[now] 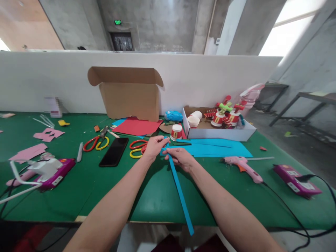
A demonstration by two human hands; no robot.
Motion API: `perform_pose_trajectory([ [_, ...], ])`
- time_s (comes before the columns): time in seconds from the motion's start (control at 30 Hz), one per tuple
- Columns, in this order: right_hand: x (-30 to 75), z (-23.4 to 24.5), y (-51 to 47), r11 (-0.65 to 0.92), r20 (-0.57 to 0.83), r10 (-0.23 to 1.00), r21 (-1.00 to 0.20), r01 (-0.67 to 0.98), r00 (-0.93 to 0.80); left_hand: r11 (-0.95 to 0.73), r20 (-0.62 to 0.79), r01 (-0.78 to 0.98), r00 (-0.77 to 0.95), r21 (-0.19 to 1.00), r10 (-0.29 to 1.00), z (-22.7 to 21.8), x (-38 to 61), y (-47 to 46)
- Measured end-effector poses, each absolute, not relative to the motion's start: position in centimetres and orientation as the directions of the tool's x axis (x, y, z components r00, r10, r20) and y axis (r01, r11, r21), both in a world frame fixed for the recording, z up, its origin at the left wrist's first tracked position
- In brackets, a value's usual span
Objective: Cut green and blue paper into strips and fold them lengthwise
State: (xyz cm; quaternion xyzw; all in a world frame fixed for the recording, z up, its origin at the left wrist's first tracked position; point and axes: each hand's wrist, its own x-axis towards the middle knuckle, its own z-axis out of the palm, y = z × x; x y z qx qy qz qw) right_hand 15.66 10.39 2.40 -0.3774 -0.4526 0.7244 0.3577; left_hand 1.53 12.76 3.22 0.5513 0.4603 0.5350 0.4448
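Note:
My left hand (154, 147) and my right hand (180, 157) meet above the green table (105, 189), both pinched on the top end of a long blue paper strip (181, 194). The strip hangs down from my fingers past the table's front edge. A second blue strip crosses it between my fingertips. A larger blue paper sheet (217, 147) lies just right of my hands. Red and yellow scissors (136, 148) lie by my left hand.
A black phone (114, 151), more scissors (96, 142), a pen and pink paper scraps lie to the left. Pink glue guns (243, 166) and purple power strips (296, 180) sit at both sides. An open cardboard box (128, 94), red paper and a white box of paper-cup crafts (217, 129) stand behind.

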Motion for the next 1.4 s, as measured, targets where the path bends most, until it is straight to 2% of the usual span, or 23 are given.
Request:
perform_pose_trajectory([
  [0.67,15.0,3.0,9.4,-0.411,-0.29,0.795,-0.903,-0.122,-0.533,-0.176,0.158,-0.125,-0.139,0.976,0.978,3.5,0.0,13.9],
  [0.97,15.1,2.7,9.6,-0.423,-0.316,0.786,-0.902,-0.088,-0.531,-0.181,0.158,-0.157,-0.152,0.971,0.976,3.6,-0.3,14.0],
  [1.17,15.5,2.6,9.8,-0.311,-0.263,0.79,-0.95,0.007,-0.553,-0.175,0.149,-0.164,-0.156,0.971,0.976,3.8,-1.0,14.2],
  [1.27,15.9,3.0,10.0,-0.278,-0.209,0.807,-0.96,-0.043,-0.552,-0.162,0.142,-0.161,-0.13,0.973,0.981,3.9,-0.9,14.0],
  [1.4,16.0,3.2,10.2,-0.33,-0.195,0.827,-0.928,-0.175,-0.527,-0.153,0.143,-0.128,-0.087,0.98,0.986,4.0,0.3,13.3],
])
